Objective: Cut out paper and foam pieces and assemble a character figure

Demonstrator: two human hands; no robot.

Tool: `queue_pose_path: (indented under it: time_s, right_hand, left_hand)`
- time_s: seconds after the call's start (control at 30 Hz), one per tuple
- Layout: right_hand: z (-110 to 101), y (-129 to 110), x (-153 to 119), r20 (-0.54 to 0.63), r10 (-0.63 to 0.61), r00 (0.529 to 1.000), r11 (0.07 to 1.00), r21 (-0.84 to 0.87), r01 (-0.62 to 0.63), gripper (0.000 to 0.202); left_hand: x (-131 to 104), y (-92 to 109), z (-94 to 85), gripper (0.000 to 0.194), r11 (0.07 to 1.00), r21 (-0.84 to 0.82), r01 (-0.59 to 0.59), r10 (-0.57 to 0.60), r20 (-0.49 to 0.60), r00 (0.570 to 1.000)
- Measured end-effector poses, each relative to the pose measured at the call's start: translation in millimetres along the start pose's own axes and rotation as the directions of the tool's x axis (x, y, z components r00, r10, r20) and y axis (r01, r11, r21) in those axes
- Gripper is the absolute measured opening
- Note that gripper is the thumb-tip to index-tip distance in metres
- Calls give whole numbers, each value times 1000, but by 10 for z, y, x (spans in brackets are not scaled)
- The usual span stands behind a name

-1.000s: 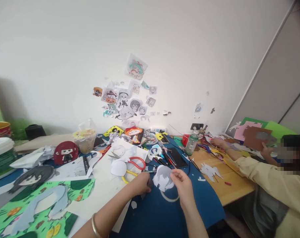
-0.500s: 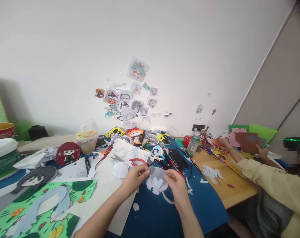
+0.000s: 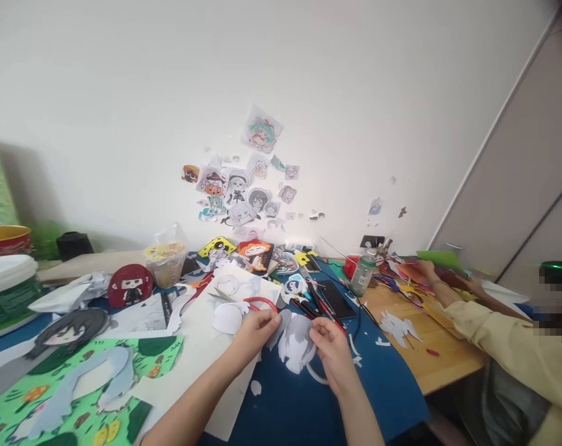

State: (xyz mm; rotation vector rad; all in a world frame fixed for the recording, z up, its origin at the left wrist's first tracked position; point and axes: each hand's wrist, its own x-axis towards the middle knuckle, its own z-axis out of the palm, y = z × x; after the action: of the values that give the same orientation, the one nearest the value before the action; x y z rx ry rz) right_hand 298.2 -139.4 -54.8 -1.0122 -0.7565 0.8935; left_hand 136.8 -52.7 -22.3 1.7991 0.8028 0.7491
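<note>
My left hand (image 3: 256, 329) pinches a small grey paper piece (image 3: 277, 331) between thumb and fingers. In my right hand (image 3: 329, 347), the thumb and fingers grip the edge of a grey-and-white paper cutout (image 3: 297, 354) with a jagged outline. Both papers are held above the blue table covering (image 3: 281, 406), the grey piece beside the cutout's left edge; whether they touch I cannot tell. Scissors with red handles (image 3: 264, 301) lie just beyond my left hand, by a white paper shape (image 3: 227, 318). Behind my right hand are several dark pens (image 3: 318, 301).
At left are a white-lidded tub (image 3: 6, 297), a green painted sheet (image 3: 157, 359) and a plastic cup (image 3: 165, 266). A glass bottle (image 3: 363, 272) stands right of centre. A co-worker's hand (image 3: 430, 272) handles coloured paper. White scraps (image 3: 399, 327) lie on the wooden table (image 3: 452, 368).
The grey-and-white cutout has turned and shifted slightly right. More of the grey piece shows by my left fingers. The co-worker's coloured sheets have been lowered.
</note>
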Motion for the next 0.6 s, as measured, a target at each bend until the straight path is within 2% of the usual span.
queue_pose_path:
  time_s: [0.13,0.3,0.47,0.6]
  right_hand:
    - [-24,-5,-4,-9,-36,999,999,16,36,27]
    - [-65,-37,-17,39,-10,999,1000,2,10,24]
    - [-90,-52,-28,13,0,1000,1000,-20,1,26]
    - [-94,-56,-36,19,14,1000,998,-54,-13,24]
  left_hand:
    - [-26,33,8,41,999,-23,32,-32,6,999]
    - [-40,48,0,41,998,-50,25,-25,-8,1000]
    - [-25,15,3,38,997,-74,25,-26,-9,1000]
    - [-21,-9,24,38,999,-33,10,-10,2,1000]
